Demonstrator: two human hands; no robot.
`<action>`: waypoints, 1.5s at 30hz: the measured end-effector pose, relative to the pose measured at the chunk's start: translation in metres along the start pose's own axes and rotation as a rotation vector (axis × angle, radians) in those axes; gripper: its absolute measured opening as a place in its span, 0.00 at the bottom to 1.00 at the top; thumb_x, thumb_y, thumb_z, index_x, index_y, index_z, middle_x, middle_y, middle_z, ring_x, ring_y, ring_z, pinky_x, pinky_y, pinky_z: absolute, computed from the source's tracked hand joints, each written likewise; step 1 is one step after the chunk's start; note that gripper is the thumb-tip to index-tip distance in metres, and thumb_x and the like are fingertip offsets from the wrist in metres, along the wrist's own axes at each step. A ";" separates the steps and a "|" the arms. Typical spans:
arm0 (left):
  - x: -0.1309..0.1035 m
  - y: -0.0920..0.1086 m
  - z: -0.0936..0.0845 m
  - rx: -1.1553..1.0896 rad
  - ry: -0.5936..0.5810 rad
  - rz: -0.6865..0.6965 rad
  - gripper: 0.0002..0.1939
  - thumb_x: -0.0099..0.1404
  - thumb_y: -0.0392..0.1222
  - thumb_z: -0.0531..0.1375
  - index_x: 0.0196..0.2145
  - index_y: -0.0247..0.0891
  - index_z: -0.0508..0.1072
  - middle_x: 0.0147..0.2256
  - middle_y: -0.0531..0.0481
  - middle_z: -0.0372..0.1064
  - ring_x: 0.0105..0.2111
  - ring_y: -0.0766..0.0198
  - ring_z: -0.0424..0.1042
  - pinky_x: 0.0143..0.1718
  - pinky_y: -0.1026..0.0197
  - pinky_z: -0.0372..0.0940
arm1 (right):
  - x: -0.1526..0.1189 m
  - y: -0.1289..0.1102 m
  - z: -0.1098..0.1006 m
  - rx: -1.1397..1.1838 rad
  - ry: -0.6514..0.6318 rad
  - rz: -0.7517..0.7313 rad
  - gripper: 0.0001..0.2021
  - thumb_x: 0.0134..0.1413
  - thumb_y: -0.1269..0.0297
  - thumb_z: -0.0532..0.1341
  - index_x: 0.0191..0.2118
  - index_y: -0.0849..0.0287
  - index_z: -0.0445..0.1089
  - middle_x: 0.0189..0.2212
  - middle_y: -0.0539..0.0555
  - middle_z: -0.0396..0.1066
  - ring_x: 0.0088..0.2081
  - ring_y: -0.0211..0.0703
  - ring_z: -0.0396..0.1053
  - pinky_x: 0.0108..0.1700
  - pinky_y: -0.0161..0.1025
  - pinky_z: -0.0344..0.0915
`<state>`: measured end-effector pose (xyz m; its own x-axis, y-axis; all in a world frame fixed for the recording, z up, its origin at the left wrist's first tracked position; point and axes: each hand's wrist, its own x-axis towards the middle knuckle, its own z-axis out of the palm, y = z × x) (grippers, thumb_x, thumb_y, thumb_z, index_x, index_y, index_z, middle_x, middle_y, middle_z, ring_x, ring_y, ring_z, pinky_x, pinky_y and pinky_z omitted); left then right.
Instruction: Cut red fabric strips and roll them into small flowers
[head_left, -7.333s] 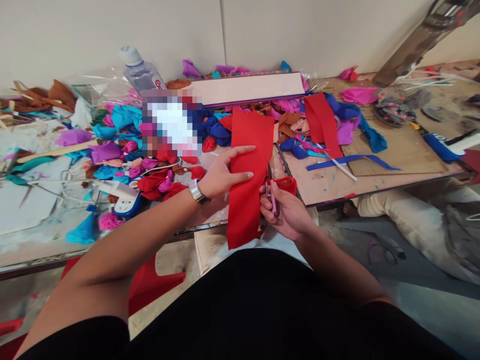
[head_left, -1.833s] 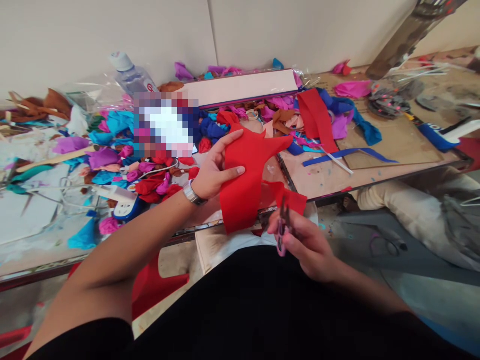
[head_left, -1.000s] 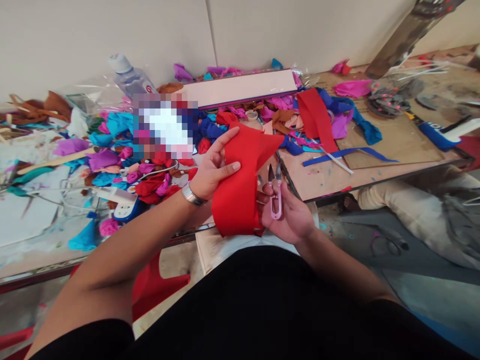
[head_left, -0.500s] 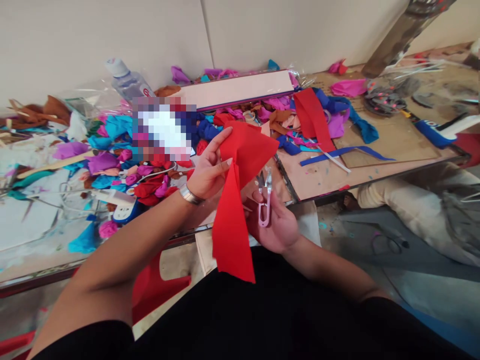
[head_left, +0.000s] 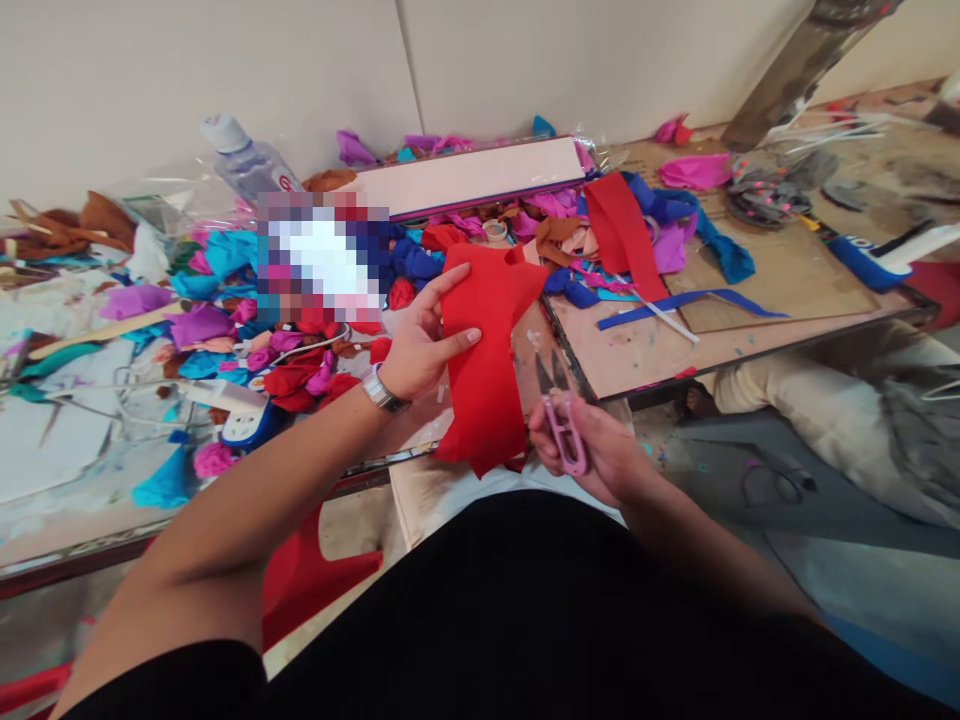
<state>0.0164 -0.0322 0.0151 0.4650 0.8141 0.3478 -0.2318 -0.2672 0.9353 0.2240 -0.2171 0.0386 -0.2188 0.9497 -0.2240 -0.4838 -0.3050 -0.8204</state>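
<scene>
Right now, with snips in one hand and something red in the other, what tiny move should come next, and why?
Perhaps ease the pink snips left toward the red strip: the left hand grips it, while the right hand holds the snips beside it, blades apart, not touching.

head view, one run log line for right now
left hand: holding red cloth | right hand: holding pink snips, blades apart, off the cloth

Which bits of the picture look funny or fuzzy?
In the head view, a blocky patch with a bright white middle hides what's there; the dark grey bundle with pink dots looks smeary; the pink-handled metal snips look clearer.
</scene>
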 end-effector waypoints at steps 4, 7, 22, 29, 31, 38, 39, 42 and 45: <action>-0.001 0.004 0.001 0.048 -0.016 0.040 0.49 0.59 0.65 0.76 0.73 0.52 0.66 0.73 0.42 0.62 0.75 0.38 0.59 0.71 0.39 0.67 | 0.012 0.005 0.000 0.016 -0.087 0.056 0.28 0.61 0.33 0.67 0.43 0.57 0.76 0.25 0.49 0.66 0.23 0.36 0.57 0.24 0.34 0.49; -0.001 0.006 0.000 0.073 -0.014 0.063 0.48 0.59 0.65 0.75 0.72 0.52 0.67 0.73 0.42 0.62 0.76 0.37 0.59 0.73 0.38 0.64 | 0.014 0.005 0.000 -0.023 -0.110 0.038 0.27 0.65 0.34 0.65 0.44 0.57 0.76 0.25 0.49 0.67 0.23 0.35 0.57 0.24 0.34 0.48; 0.002 0.002 -0.015 0.232 -0.084 0.231 0.49 0.61 0.58 0.77 0.74 0.52 0.63 0.74 0.41 0.60 0.74 0.37 0.63 0.73 0.38 0.65 | 0.014 0.003 0.005 -0.235 -0.098 -0.042 0.27 0.69 0.36 0.63 0.44 0.61 0.74 0.25 0.47 0.68 0.21 0.30 0.57 0.24 0.32 0.49; 0.002 0.001 -0.016 0.301 -0.075 0.256 0.50 0.61 0.59 0.76 0.74 0.48 0.63 0.74 0.40 0.59 0.75 0.39 0.60 0.76 0.39 0.61 | 0.007 0.002 0.004 -0.217 -0.117 -0.040 0.28 0.69 0.36 0.63 0.45 0.62 0.76 0.25 0.48 0.68 0.21 0.30 0.58 0.24 0.32 0.51; 0.001 0.001 -0.015 0.325 -0.078 0.259 0.50 0.62 0.60 0.76 0.74 0.47 0.63 0.75 0.39 0.59 0.75 0.39 0.61 0.76 0.39 0.60 | 0.009 0.002 0.005 -0.215 -0.098 -0.039 0.27 0.68 0.37 0.64 0.46 0.62 0.76 0.25 0.47 0.69 0.21 0.30 0.58 0.23 0.31 0.50; -0.002 0.005 -0.011 0.435 -0.064 0.288 0.49 0.63 0.65 0.73 0.74 0.46 0.63 0.73 0.36 0.61 0.74 0.38 0.63 0.75 0.37 0.62 | 0.013 0.001 0.009 -0.166 -0.070 -0.012 0.29 0.65 0.34 0.66 0.46 0.60 0.74 0.25 0.47 0.70 0.19 0.29 0.58 0.18 0.29 0.49; -0.002 0.006 -0.011 0.450 -0.062 0.290 0.49 0.63 0.65 0.73 0.74 0.45 0.63 0.73 0.36 0.62 0.73 0.38 0.63 0.75 0.37 0.62 | 0.012 0.001 0.010 -0.164 -0.073 -0.009 0.29 0.65 0.34 0.66 0.46 0.60 0.75 0.25 0.47 0.70 0.19 0.29 0.59 0.18 0.29 0.49; -0.003 0.010 -0.009 0.482 -0.064 0.294 0.48 0.64 0.65 0.72 0.74 0.45 0.64 0.72 0.36 0.64 0.72 0.40 0.66 0.74 0.37 0.63 | 0.008 0.001 0.011 -0.160 -0.089 -0.005 0.28 0.66 0.35 0.65 0.46 0.61 0.75 0.25 0.47 0.70 0.19 0.28 0.59 0.18 0.28 0.50; -0.005 0.016 -0.006 0.498 -0.088 0.275 0.44 0.65 0.62 0.72 0.72 0.44 0.67 0.69 0.37 0.68 0.69 0.42 0.70 0.72 0.38 0.65 | 0.008 0.002 0.012 -0.170 -0.079 0.001 0.28 0.66 0.35 0.65 0.46 0.61 0.76 0.25 0.47 0.70 0.19 0.28 0.60 0.18 0.27 0.51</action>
<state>0.0049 -0.0376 0.0275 0.5185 0.6405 0.5665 0.0661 -0.6905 0.7203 0.2117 -0.2111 0.0417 -0.2879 0.9389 -0.1884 -0.3346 -0.2830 -0.8989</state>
